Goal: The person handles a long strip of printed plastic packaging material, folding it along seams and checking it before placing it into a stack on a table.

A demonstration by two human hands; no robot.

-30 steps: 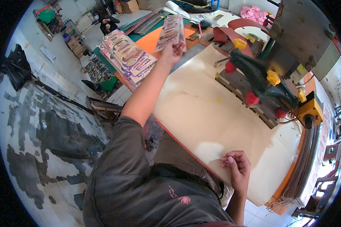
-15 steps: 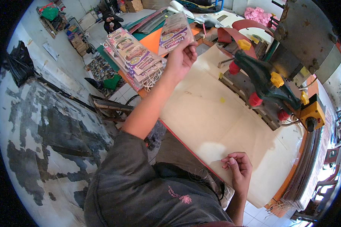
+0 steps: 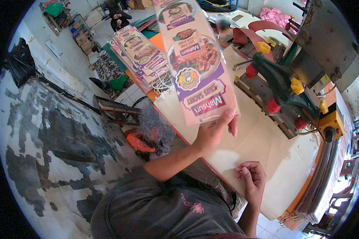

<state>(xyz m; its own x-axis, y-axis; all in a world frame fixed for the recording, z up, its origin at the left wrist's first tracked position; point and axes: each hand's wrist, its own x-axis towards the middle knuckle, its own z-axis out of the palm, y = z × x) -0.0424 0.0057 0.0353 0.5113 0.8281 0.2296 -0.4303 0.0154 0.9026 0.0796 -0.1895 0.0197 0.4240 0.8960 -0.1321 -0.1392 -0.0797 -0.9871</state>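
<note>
Strip of pink print (image 3: 199,63) runs far-left from the left hand (image 3: 212,137) pinching its near end, the half-open, curled right hand (image 3: 253,181) lying near-right.

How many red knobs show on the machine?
3: the left red knob, the middle red knob, and the right red knob, nearest the yellow control box; others may be hidden.

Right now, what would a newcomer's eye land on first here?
Probably the long pink printed card, held up at top center by the left hand at its near end. Next might come the dark green machine bar with yellow knobs at upper right, then the stack of similar cards at upper left.
</note>
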